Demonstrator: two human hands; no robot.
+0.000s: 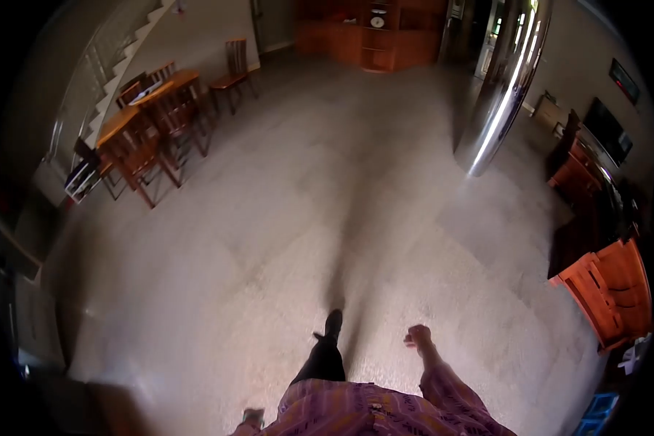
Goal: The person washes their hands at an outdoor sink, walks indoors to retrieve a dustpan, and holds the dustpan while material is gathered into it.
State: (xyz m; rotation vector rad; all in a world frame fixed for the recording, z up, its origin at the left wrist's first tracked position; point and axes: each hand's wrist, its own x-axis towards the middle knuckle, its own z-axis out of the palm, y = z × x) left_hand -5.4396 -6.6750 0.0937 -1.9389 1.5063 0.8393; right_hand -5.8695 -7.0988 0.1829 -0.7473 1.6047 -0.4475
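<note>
My right hand [418, 337] is out in front of my body at the lower middle, over the pale floor [305, 218]. Its fingers are curled in, and what they hold, if anything, is too small to make out. Low in the view, left of the patterned purple shirt [370, 410], my left hand [251, 418] shows only in part beside my body. Something greenish is near it, and its fingers are not clear. One leg in black with a dark shoe [333, 322] is stretched forward on the floor.
A wooden dining table [116, 125] with chairs [230, 78] is at the upper left, near a staircase. A shiny metal column [498, 94] rises at the upper right. Carved wooden seats [609, 291] line the right side; a wooden cabinet [378, 54] is at the back.
</note>
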